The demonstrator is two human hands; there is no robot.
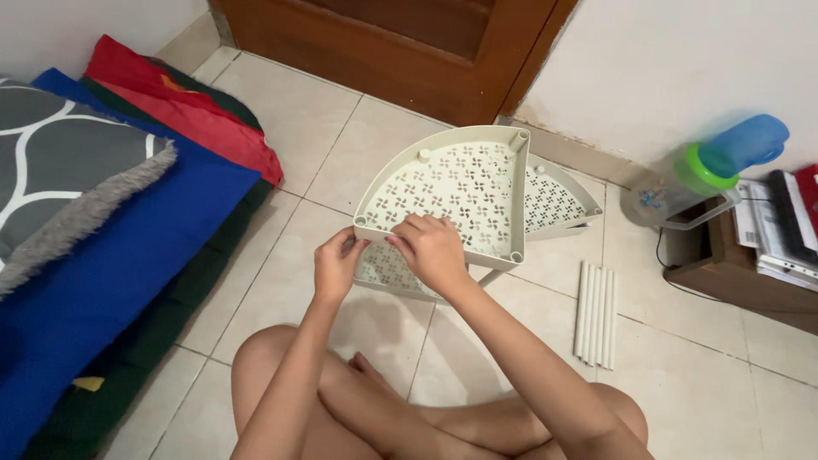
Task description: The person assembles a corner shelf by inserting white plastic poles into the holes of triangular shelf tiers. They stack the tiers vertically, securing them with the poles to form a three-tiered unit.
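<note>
1. A corner shelf tray [464, 192] sits at the middle of the frame, tilted up over a second tray [554, 200] that shows to its right and a third [383, 271] below it.
2. The left hand [336, 264] and right hand [433, 247] meet at the top tray's lower left corner.
3. A bundle of tubes [595, 313] lies on the floor right of the hands.
4. Folded blankets [111, 238] fill the left side.
5. A door [400, 43] stands at top centre.
6. A jug [699, 175] sits at the right edge, upper half, beside stacked books [780, 234].

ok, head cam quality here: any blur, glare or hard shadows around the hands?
Head view: soft, even light; left hand and right hand sharp on the cream shelf tray; only faint shadows on the floor tiles; no glare; slight wide-angle bend at the edges.
</note>
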